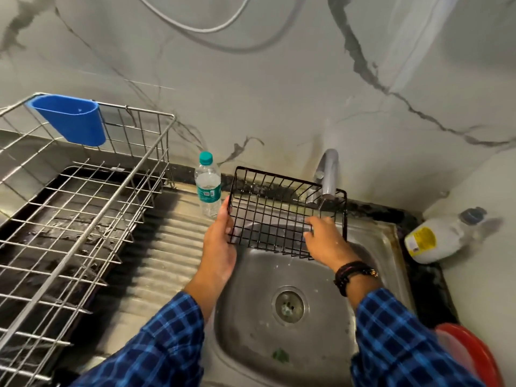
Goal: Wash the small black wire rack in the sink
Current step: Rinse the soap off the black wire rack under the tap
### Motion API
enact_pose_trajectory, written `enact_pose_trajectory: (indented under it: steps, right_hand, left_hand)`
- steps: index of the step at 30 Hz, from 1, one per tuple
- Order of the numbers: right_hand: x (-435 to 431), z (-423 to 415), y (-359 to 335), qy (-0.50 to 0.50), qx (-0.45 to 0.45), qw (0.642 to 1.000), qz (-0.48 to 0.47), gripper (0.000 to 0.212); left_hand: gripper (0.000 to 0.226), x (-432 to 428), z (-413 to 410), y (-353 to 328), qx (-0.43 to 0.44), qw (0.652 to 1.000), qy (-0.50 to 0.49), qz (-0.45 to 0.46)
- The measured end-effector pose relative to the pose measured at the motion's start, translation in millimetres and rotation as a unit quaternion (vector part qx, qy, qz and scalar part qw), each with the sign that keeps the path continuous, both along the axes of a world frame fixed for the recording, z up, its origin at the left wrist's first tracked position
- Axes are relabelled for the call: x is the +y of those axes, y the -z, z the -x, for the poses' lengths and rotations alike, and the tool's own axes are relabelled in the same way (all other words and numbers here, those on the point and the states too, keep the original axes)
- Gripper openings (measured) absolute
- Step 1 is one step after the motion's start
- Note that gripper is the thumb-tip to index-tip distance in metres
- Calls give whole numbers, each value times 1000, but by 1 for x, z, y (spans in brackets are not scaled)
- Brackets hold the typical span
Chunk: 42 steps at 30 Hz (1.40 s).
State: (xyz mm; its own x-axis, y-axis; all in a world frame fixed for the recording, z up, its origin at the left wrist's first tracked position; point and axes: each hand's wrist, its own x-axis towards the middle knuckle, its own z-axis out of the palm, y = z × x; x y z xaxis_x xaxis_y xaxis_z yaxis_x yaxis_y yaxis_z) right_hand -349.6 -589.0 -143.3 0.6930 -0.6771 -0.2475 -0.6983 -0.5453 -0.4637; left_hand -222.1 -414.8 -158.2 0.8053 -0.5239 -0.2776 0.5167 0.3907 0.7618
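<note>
Black wire rack (282, 216), held over the sink (321, 336) by 2 bare hands. Left hand (220, 238) clasps the rack's left end wall, fingers closed round its wires. Right hand (325, 238) hooks curled fingers over the near rim toward the right end and grips that wire. Between the 2 grips the steel basin shows through the mesh. Just beyond the right grip, a grey tap (328, 174) arches down from the wall to the rack's far right corner; whether spout and wire touch cannot be told. Below both grips lies the round drain (289, 304). A dark beaded wristband (351, 275) circles the right wrist, and both forearms wear blue checked sleeves. Just outside the left grip stands 1 clear plastic bottle (208, 185) with a teal cap, upright on the ribbed draining board. Farther out on that side sits a steel dish drainer (83, 219) with a blue cup (72, 118) hung on its far rail. Outward from the right grip, a white jug (435, 238) sits in the counter corner, and a red bowl (474, 356) shows nearer the onlooker.
</note>
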Motion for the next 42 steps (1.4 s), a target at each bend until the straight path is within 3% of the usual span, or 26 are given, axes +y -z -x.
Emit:
enact_pose_trajectory:
  steps: [7, 11, 14, 18, 23, 28, 32, 38, 42]
  right_hand:
    - [6, -24, 9, -38, -27, 998, 39, 37]
    - [2, -33, 6, -25, 65, 995, 73, 21]
    - [2, -33, 5, -35, 126, 989, 66, 19]
    - [9, -29, -1, -50, 108, 988, 102, 23]
    - [5, -18, -6, -126, 91, 988, 21, 29]
    - [2, -17, 2, -38, 71, 987, 140, 12]
    - [-3, -8, 2, -76, -6, 984, 162, 21]
    - [-2, -14, -4, -29, 140, 985, 96, 14]
    - [12, -16, -8, 21, 98, 978, 185, 13]
  left_hand:
    - [43, 19, -20, 2, 7, 1000, 20, 4]
    - [39, 19, -15, 4, 30, 999, 17, 32]
    - [42, 19, -13, 7, -1, 1000, 9, 13]
    - [63, 21, -18, 11, -35, 999, 0, -13]
    - [80, 25, -16, 18, -55, 998, 14, -6]
    - [81, 21, -5, 12, -62, 997, 29, -16]
    - [72, 17, -7, 7, -132, 989, 21, -66]
    - [52, 11, -1, 10, -123, 992, 21, -36]
    - [64, 12, 2, 11, -77, 996, 23, -23]
